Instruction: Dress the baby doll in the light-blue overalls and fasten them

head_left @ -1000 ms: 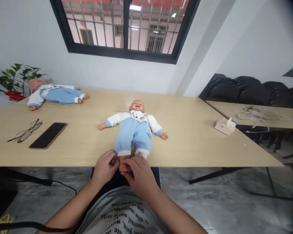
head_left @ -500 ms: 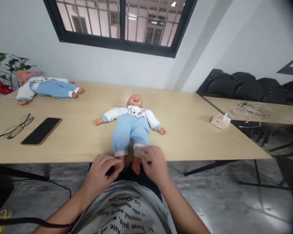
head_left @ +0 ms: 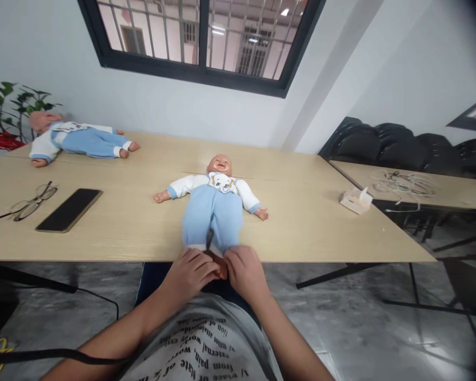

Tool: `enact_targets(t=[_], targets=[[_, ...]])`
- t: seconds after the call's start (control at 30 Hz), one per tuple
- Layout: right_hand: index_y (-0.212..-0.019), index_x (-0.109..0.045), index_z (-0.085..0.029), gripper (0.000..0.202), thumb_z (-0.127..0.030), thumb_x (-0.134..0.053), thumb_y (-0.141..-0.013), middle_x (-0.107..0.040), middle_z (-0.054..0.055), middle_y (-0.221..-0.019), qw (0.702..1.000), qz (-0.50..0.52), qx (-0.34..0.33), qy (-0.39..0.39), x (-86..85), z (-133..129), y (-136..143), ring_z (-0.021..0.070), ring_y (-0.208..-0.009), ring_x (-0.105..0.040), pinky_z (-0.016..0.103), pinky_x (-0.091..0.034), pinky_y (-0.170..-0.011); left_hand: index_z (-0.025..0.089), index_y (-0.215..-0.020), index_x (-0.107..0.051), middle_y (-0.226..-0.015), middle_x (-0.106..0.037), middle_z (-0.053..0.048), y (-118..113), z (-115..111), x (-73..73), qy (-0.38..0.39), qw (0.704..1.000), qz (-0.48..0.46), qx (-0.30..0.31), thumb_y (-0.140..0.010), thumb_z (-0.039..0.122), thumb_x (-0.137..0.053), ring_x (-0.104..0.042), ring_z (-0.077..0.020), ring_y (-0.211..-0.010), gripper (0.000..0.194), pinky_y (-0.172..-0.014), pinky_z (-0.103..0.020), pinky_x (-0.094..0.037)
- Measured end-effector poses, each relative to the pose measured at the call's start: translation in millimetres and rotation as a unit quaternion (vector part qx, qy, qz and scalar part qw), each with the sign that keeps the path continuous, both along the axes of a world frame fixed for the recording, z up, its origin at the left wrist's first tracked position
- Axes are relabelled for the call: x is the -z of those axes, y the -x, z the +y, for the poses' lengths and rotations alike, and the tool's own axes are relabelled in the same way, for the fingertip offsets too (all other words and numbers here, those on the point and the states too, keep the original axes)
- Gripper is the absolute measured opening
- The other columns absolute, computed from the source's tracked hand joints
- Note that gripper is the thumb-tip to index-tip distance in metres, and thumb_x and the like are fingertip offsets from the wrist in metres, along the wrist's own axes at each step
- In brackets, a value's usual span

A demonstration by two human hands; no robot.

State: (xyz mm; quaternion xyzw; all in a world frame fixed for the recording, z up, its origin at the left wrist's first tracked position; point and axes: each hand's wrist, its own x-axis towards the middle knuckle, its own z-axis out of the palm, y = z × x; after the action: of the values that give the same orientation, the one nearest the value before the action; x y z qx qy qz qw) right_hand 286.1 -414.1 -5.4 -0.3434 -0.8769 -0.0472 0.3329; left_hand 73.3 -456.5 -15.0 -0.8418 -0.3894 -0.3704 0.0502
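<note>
A baby doll [head_left: 212, 209] lies on its back, head toward the window, arms spread, its feet at the table's front edge. It wears white sleeves, light blue trousers with white cuffs and an elephant-face bib [head_left: 222, 182]. My left hand [head_left: 191, 271] is closed round the doll's lower leg and foot on the left side, covering most of it. My right hand [head_left: 246, 270] is closed at the trouser cuff and ankle on the other side, fingertips pinched on the cloth. Part of a bare doll foot [head_left: 220, 267] shows between my hands.
A second doll [head_left: 87, 142] lies at the back left beside a potted plant [head_left: 3, 111]. Eyeglasses [head_left: 29, 203] and a phone [head_left: 69, 210] rest on the left. A tissue box [head_left: 356, 201] stands at right. White cables [head_left: 404, 182] lie on another table, with black chairs [head_left: 381, 143] behind.
My left hand has moved right onto the leg and foot. My right hand has closed at the other cuff. The doll's feet are closer together.
</note>
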Motion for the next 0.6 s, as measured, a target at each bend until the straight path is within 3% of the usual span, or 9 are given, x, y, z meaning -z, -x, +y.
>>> enact_targets(t=[0.07, 0.17, 0.3, 0.37, 0.47, 0.6], targets=[[-0.104, -0.062, -0.019, 0.012, -0.013, -0.053, -0.099, -0.068, 0.008, -0.096, 0.999, 0.029, 0.015, 0.001, 6.5, -6.4, -0.2, 0.0231, -0.088, -0.056, 0.037, -0.045, -0.08, 0.022, -0.1, -0.065, -0.093, -0.07, -0.002, 2.5, 0.0, 4.4, -0.004, 0.999, -0.037, 0.009, -0.098, 0.023, -0.066, -0.06, -0.0197, -0.091, 0.003, -0.086, -0.037, -0.045], [-0.107, -0.058, -0.018, 0.009, -0.018, -0.057, -0.098, -0.066, 0.01, -0.097, 0.991, 0.096, 0.089, 0.003, 18.4, -10.9, 1.0, 0.0245, -0.091, -0.057, 0.039, -0.044, -0.082, 0.022, -0.105, -0.065, -0.096, -0.07, -0.002, 6.1, -0.7, 9.4, -0.004, 0.995, -0.098, 0.022, -0.095, 0.022, -0.071, -0.061, -0.0199, -0.094, 0.011, -0.088, -0.036, -0.046], [-0.095, -0.059, -0.02, 0.001, -0.021, -0.058, -0.096, -0.065, 0.007, -0.087, 0.987, 0.074, 0.138, 0.043, 25.5, -9.1, 8.9, 0.0252, -0.084, -0.055, 0.04, -0.039, -0.076, 0.022, -0.105, -0.064, -0.096, -0.069, -0.003, 7.7, -1.0, 12.5, 0.011, 0.987, -0.159, 0.035, -0.093, 0.024, -0.074, -0.061, -0.0197, -0.094, 0.016, -0.087, -0.035, -0.048], [-0.088, -0.058, -0.021, 0.009, -0.018, -0.056, -0.096, -0.064, 0.006, -0.083, 0.985, 0.074, 0.151, 0.048, 24.9, -6.9, 14.2, 0.0243, -0.082, -0.054, 0.039, -0.037, -0.075, 0.022, -0.104, -0.064, -0.095, -0.067, -0.004, 7.1, -0.7, 12.9, 0.016, 0.985, -0.167, 0.037, -0.093, 0.024, -0.074, -0.061, -0.0196, -0.093, 0.015, -0.086, -0.035, -0.049], [-0.082, -0.056, -0.021, 0.016, -0.014, -0.053, -0.096, -0.062, 0.005, -0.08, 0.982, 0.103, 0.147, 0.051, 26.6, -6.5, 18.7, 0.0223, -0.079, -0.053, 0.037, -0.036, -0.073, 0.022, -0.103, -0.064, -0.095, -0.067, -0.004, 6.4, -0.1, 12.6, 0.02, 0.985, -0.166, 0.037, -0.094, 0.024, -0.073, -0.06, -0.0195, -0.092, 0.013, -0.086, -0.035, -0.048], [-0.079, -0.056, -0.021, 0.016, -0.013, -0.053, -0.093, -0.06, 0.004, -0.077, 0.989, 0.108, 0.076, 0.07, 35.2, -12.0, 10.0, 0.021, -0.077, -0.054, 0.035, -0.039, -0.073, 0.022, -0.104, -0.063, -0.096, -0.067, -0.004, 7.6, -0.3, 12.2, 0.026, 0.987, -0.152, 0.039, -0.095, 0.025, -0.071, -0.06, -0.0196, -0.093, 0.012, -0.086, -0.035, -0.047]])
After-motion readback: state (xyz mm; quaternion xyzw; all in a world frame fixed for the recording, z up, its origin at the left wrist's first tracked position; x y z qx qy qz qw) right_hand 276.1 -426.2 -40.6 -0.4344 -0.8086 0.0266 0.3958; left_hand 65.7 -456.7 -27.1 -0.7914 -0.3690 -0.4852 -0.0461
